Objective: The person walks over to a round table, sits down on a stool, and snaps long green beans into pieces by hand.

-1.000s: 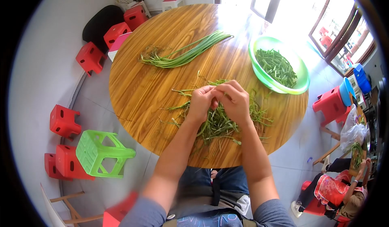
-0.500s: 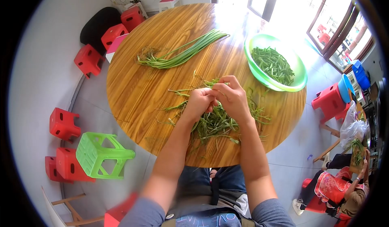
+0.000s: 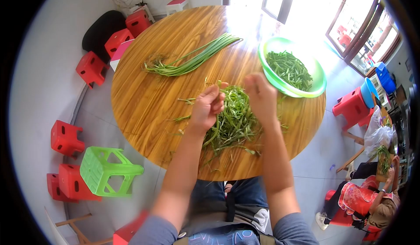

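Observation:
Over a pile of loose green trimmings (image 3: 234, 118) on the round wooden table, my left hand (image 3: 209, 105) is closed in a pinch; a bit of green shows at its fingertips, too small to name. My right hand (image 3: 261, 95) is held apart from it, to the right, over the pile's right side and blurred by motion, so what its fingers hold is unclear. A bundle of long green stalks with roots (image 3: 192, 60) lies farther back on the table. Cut green pieces (image 3: 289, 70) fill part of a green-rimmed bowl (image 3: 318, 82) at the right.
The wooden table (image 3: 144, 100) has red stools (image 3: 66, 138) and a green stool (image 3: 97, 170) to its left. At the lower right a person in a red apron (image 3: 356, 197) sits handling green stalks. A blue basin (image 3: 368, 92) rests on a red stool at the right.
My hands were together over the pile and have now separated, the right one moving right and the left one slightly left. The whole view has shifted a little.

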`<control>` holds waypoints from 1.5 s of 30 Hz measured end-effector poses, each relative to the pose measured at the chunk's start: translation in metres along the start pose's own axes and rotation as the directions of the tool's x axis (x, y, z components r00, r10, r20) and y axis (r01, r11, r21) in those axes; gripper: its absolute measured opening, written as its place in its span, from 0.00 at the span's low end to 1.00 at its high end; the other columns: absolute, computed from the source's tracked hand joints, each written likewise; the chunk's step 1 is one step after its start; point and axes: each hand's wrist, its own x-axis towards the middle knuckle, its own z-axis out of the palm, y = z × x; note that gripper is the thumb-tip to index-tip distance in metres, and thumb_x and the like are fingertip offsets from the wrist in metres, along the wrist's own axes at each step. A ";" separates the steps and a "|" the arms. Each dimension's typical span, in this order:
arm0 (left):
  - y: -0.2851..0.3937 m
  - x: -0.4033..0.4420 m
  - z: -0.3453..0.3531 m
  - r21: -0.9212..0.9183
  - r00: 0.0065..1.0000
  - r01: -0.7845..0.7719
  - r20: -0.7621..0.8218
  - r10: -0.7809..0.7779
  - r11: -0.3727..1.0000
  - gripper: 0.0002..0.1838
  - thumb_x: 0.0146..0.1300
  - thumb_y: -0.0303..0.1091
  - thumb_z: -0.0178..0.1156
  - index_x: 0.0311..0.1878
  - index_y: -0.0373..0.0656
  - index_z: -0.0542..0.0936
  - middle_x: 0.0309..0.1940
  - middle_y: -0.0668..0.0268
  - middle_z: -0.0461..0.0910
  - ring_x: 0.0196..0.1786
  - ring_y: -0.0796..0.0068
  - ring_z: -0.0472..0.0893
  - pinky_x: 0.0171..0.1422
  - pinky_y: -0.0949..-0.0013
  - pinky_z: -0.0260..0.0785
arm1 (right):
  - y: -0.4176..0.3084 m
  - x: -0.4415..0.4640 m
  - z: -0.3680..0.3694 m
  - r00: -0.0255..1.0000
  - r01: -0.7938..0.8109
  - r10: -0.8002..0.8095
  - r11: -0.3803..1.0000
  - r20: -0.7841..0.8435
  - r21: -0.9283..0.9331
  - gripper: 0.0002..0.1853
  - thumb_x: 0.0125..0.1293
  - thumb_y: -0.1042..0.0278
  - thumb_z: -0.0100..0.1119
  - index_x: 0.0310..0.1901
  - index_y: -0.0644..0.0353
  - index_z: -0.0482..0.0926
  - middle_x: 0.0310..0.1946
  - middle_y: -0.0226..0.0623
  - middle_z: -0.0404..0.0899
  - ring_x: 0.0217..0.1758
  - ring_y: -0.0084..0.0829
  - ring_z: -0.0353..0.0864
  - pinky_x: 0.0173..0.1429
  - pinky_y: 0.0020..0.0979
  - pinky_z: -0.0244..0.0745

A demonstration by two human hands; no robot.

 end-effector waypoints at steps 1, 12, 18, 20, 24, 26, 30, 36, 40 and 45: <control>0.000 -0.002 0.004 0.034 1.000 0.018 0.000 -0.018 0.999 0.12 0.67 0.33 0.49 0.47 0.36 0.75 0.26 0.71 0.74 0.21 0.86 0.64 0.24 0.81 0.56 | 0.000 0.009 -0.008 0.999 -0.003 0.002 0.999 -0.036 -0.036 0.12 0.68 0.60 0.50 0.37 0.61 0.74 0.22 0.37 0.78 0.22 0.25 0.75 0.25 0.27 0.68; -0.004 -0.009 0.016 0.121 0.986 0.112 0.109 -0.125 0.986 0.10 0.66 0.31 0.52 0.44 0.35 0.77 0.29 0.68 0.78 0.25 0.84 0.71 0.30 0.81 0.64 | 0.018 0.025 -0.039 0.987 -0.161 0.160 0.986 -0.025 -0.046 0.19 0.60 0.59 0.61 0.49 0.59 0.77 0.38 0.37 0.78 0.34 0.26 0.77 0.36 0.26 0.71; -0.009 -0.006 0.010 0.173 0.982 0.126 0.116 -0.147 0.977 0.10 0.67 0.32 0.51 0.45 0.37 0.76 0.31 0.67 0.79 0.28 0.82 0.74 0.34 0.79 0.67 | 0.003 -0.015 0.010 0.994 -0.075 0.066 0.992 0.091 0.100 0.08 0.57 0.72 0.62 0.38 0.64 0.77 0.29 0.34 0.74 0.27 0.22 0.73 0.31 0.23 0.70; -0.008 -0.006 0.011 0.197 0.981 0.132 0.113 -0.156 0.971 0.11 0.67 0.33 0.49 0.46 0.38 0.75 0.32 0.67 0.79 0.30 0.82 0.75 0.36 0.78 0.67 | -0.002 -0.018 0.013 0.998 -0.036 0.033 0.998 0.062 0.052 0.07 0.58 0.73 0.61 0.35 0.65 0.75 0.29 0.35 0.73 0.27 0.24 0.74 0.32 0.25 0.71; -0.012 -0.008 0.017 0.183 0.990 0.120 0.047 -0.130 0.976 0.11 0.68 0.34 0.49 0.45 0.39 0.76 0.33 0.67 0.79 0.34 0.80 0.77 0.39 0.76 0.69 | -0.004 -0.025 0.011 0.992 0.072 -0.071 0.997 0.106 0.000 0.05 0.59 0.74 0.58 0.33 0.65 0.73 0.28 0.38 0.72 0.28 0.29 0.75 0.33 0.28 0.72; -0.015 -0.008 0.015 0.136 0.990 0.132 0.038 -0.138 0.982 0.11 0.68 0.34 0.49 0.45 0.39 0.76 0.34 0.67 0.79 0.35 0.80 0.77 0.40 0.75 0.69 | -0.004 -0.032 0.009 0.987 0.110 -0.109 0.994 0.120 -0.001 0.05 0.59 0.74 0.58 0.33 0.65 0.73 0.28 0.38 0.71 0.28 0.30 0.75 0.33 0.28 0.72; -0.014 -0.009 0.017 0.121 0.977 0.199 0.049 -0.206 0.973 0.10 0.66 0.34 0.52 0.44 0.41 0.77 0.33 0.67 0.79 0.34 0.78 0.78 0.40 0.74 0.71 | -0.008 -0.043 -0.003 0.985 0.082 -0.086 0.996 0.148 0.032 0.04 0.58 0.76 0.58 0.32 0.65 0.73 0.27 0.37 0.70 0.27 0.29 0.73 0.32 0.27 0.69; 0.002 -0.011 0.020 0.023 0.991 0.081 -0.111 -0.078 0.996 0.10 0.66 0.35 0.51 0.44 0.42 0.77 0.29 0.67 0.79 0.29 0.79 0.76 0.36 0.75 0.69 | -0.010 -0.070 -0.041 0.957 0.026 -0.037 0.999 0.287 0.041 0.04 0.56 0.79 0.59 0.32 0.64 0.74 0.26 0.32 0.69 0.26 0.23 0.68 0.31 0.23 0.66; 0.008 -0.008 0.008 -0.085 1.000 0.023 0.007 -0.022 0.996 0.11 0.67 0.35 0.50 0.48 0.39 0.75 0.27 0.67 0.77 0.23 0.85 0.69 0.25 0.81 0.60 | 0.006 -0.078 -0.059 0.904 0.029 0.035 0.989 0.426 -0.143 0.04 0.57 0.76 0.59 0.34 0.63 0.77 0.29 0.33 0.74 0.27 0.24 0.71 0.31 0.24 0.66; 0.002 -0.010 0.014 0.001 0.994 0.091 0.068 -0.090 0.996 0.12 0.67 0.36 0.51 0.45 0.37 0.76 0.26 0.68 0.77 0.22 0.86 0.66 0.23 0.83 0.57 | 0.016 -0.074 -0.058 0.978 0.023 0.026 0.972 0.206 -0.232 0.09 0.58 0.73 0.59 0.42 0.59 0.80 0.37 0.37 0.78 0.27 0.25 0.73 0.31 0.26 0.68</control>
